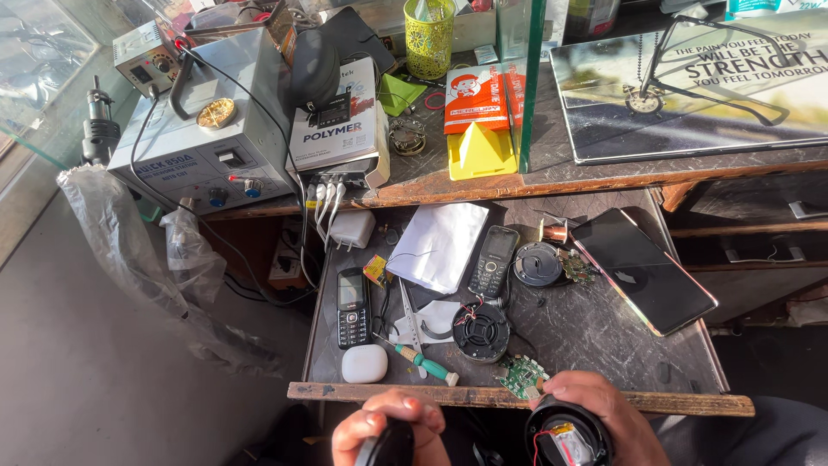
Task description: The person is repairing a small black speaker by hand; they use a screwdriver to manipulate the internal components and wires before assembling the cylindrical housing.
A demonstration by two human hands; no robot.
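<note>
A round black speaker housing [569,436], opened so that red wires and a silvery battery pack show inside, sits in the right hand [595,410] at the near edge of the view, the fingers wrapped over its rim. The left hand [388,427], just to its left, grips a black rounded cover piece [388,444] between thumb and fingers.

Just beyond the right hand, a small green circuit board [521,376] lies at the wooden front lip of the pull-out work tray [604,332]. Farther in rest a loose black speaker driver [480,331] with red and black leads, a green-handled screwdriver [424,362] and a white earbud case [364,363]. Two keypad phones [353,306] [493,261], white folded paper [438,246] and a dark tablet [643,269] on the right lie beyond them.

Judging by the spread, the unit looks fully taken apart: shell split, board and driver out. Nothing appears refitted yet.

On the far bench stands a grey hot-air rework station [207,129].
</note>
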